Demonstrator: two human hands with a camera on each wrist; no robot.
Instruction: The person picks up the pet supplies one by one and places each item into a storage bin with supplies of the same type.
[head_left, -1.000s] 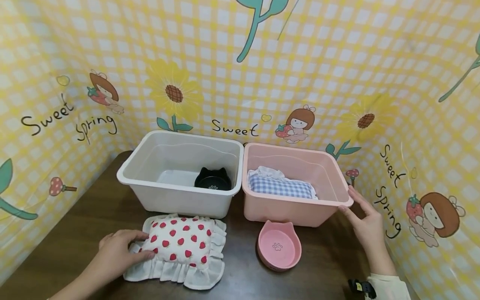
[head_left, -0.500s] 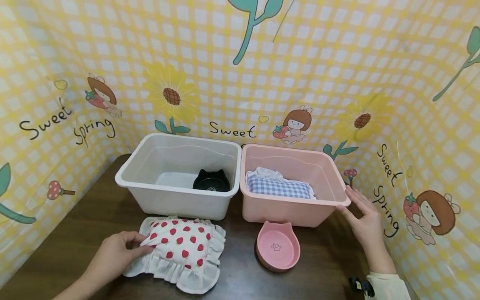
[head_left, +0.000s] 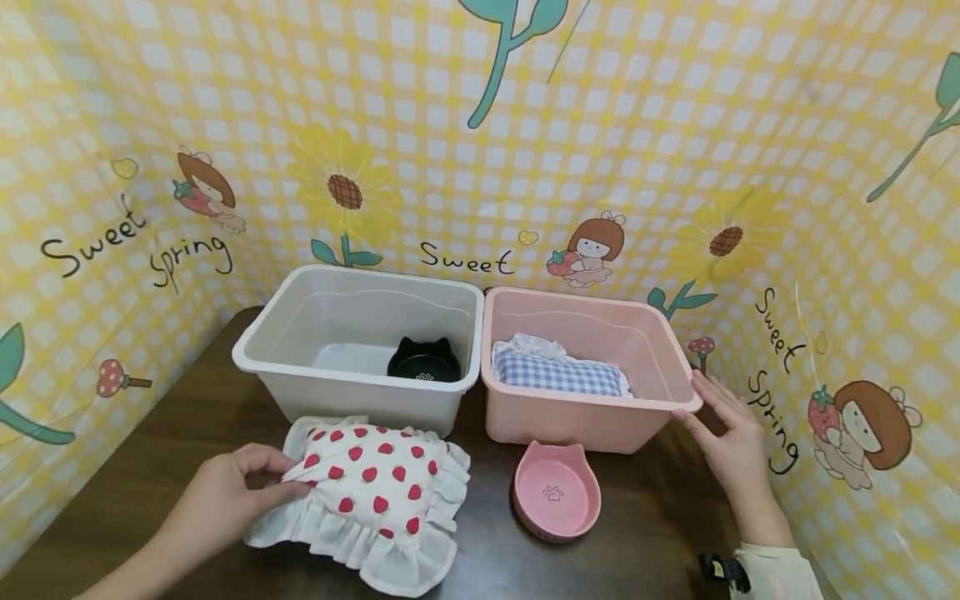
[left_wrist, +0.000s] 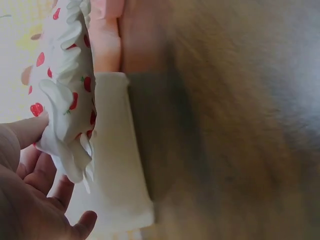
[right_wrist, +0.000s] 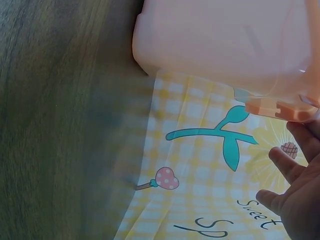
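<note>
A small ruffled pillow (head_left: 371, 475) printed with strawberries is pinched at its left edge by my left hand (head_left: 232, 487), thumb on top. In the left wrist view the pillow (left_wrist: 70, 85) is held up off the table, the other fingers beneath it. My right hand (head_left: 731, 442) rests its fingertips on the right front corner of the pink bin (head_left: 577, 417), fingers fairly straight. In the right wrist view the fingers (right_wrist: 287, 167) are spread beside the bin's rim. Inside the pink bin lies a blue checked pillow (head_left: 562, 372) with a white frill.
To the left of the pink bin stands a white bin (head_left: 360, 400) holding a black cat-eared bowl (head_left: 424, 360). A pink cat-eared bowl (head_left: 557, 492) sits on the dark wooden table (head_left: 645, 533) before the pink bin. A yellow checked cloth (head_left: 450, 167) hangs behind and at both sides.
My left hand has taken hold of the strawberry pillow's edge and raised it, shifting it slightly right. The right hand stays at the pink bin's corner.
</note>
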